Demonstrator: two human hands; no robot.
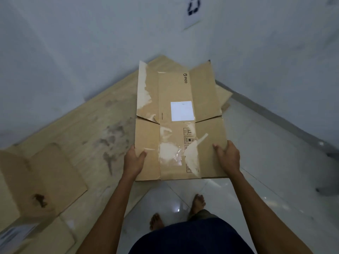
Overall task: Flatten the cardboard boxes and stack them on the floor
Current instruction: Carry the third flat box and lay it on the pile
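**Q:** Head view, surroundings first. What lies around you, and does anything block the way?

**A:** I stand barefoot on pale glossy tiles, facing a room corner where two white walls meet. A long stained sheet of cardboard lies on the floor along the left wall. At the lower left is another cardboard box with a dark blotch on it. Past the piece I hold, more flat cardboard lies on the floor in the corner. A recycling sign hangs high on the right wall. Nothing stands between me and the corner.

**Q:** The held piece: position, heading, grip?

**A:** The flattened box is in front of me above the floor. Its long axis runs away from me toward the corner, the far flaps spread open. Printed face up: "PICO" logo, white label, tape remnants. My left hand clamps the near left edge and my right hand the near right edge, each thumb on top and the other fingers curled beneath.

**Q:** Hidden or unclear?

**A:** The fingers under the board are out of sight. The box covers most of the corner stack, so I cannot count its sheets. The small handling symbols are unreadable. The lower-left box is cut by the frame edge.
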